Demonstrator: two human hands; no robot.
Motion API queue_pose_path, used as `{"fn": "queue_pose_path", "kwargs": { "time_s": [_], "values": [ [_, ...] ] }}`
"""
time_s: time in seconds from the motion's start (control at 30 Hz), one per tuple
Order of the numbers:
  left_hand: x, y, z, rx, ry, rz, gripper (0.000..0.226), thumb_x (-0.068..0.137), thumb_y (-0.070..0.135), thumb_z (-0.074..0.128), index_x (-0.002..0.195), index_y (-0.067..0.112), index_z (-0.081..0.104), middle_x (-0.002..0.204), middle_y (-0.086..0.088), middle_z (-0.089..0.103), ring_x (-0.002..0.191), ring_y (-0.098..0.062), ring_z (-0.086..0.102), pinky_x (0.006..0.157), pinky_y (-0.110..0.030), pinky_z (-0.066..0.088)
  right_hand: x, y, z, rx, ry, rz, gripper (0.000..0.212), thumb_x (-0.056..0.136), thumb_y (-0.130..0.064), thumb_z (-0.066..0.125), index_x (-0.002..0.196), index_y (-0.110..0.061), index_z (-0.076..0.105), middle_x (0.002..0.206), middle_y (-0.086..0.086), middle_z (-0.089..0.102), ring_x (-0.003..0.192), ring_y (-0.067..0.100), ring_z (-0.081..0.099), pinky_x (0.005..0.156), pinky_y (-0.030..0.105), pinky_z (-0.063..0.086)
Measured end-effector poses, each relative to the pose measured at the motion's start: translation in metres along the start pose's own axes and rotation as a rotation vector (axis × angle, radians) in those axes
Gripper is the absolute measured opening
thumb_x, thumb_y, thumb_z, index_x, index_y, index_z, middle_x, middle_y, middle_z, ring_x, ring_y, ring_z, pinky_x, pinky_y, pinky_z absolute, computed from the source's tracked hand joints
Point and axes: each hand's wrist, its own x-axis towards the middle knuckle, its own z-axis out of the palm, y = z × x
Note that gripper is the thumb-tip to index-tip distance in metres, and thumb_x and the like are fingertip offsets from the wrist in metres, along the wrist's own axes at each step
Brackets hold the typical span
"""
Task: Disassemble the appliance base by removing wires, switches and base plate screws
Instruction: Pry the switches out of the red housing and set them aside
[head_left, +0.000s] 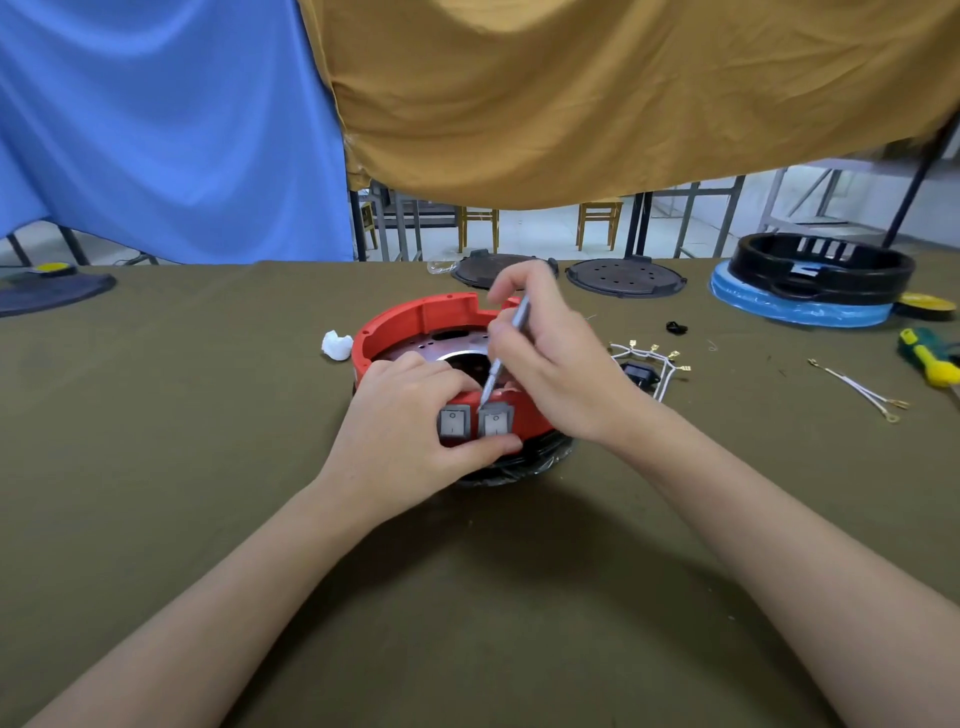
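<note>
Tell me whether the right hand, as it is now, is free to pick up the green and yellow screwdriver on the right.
Probably not yet: the right hand grips a thin metal tool at the switches. The screwdriver itself lies uncovered on the cloth, its path unobstructed.

An olive cloth (156, 467) covers the table. At ten o'clock hangs a blue sheet (156, 130), at one o'clock a mustard sheet (597, 93). Two dark round plates (626, 277) lie at twelve, a black ring (821, 270) at two, a white wad (336, 344) near centre.
</note>
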Motion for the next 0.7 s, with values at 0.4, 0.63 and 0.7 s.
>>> {"fn": "queue_pose_path", "kwargs": {
  "time_s": [0.4, 0.63, 0.7],
  "values": [
    [-0.001, 0.0, -0.002, 0.001, -0.041, -0.02, 0.06, 0.074, 0.077, 0.051, 0.098, 0.026, 0.072, 0.09, 0.016, 0.067, 0.086, -0.007, 0.056, 0.085, -0.04, 0.046, -0.007, 0.002, -0.023, -0.06, -0.073, -0.043, 0.011, 0.105, -0.02, 0.046, 0.108, -0.023, 0.036, 0.068, 0.003, 0.048, 0.055, 0.019, 0.041, 0.052, 0.037, 0.038],
    [0.0, 0.001, -0.002, 0.013, -0.042, -0.017, 0.06, 0.074, 0.076, 0.055, 0.098, 0.025, 0.072, 0.09, 0.015, 0.068, 0.085, -0.008, 0.055, 0.085, -0.039, 0.045, 0.008, 0.005, -0.031, 0.042, -0.227, 0.127, 0.015, 0.102, -0.019, 0.054, 0.105, -0.016, 0.039, 0.07, -0.005, 0.051, 0.06, 0.008, 0.051, 0.062, 0.03, 0.049],
    [-0.001, 0.001, -0.003, 0.01, -0.047, -0.018, 0.062, 0.074, 0.077, 0.052, 0.1, 0.025, 0.072, 0.092, 0.015, 0.068, 0.087, -0.007, 0.056, 0.086, -0.039, 0.045, 0.014, 0.01, -0.029, 0.11, -0.272, 0.229, 0.015, 0.101, -0.017, 0.055, 0.104, -0.016, 0.041, 0.072, -0.005, 0.058, 0.062, 0.007, 0.055, 0.064, 0.025, 0.049]
  ]
}}
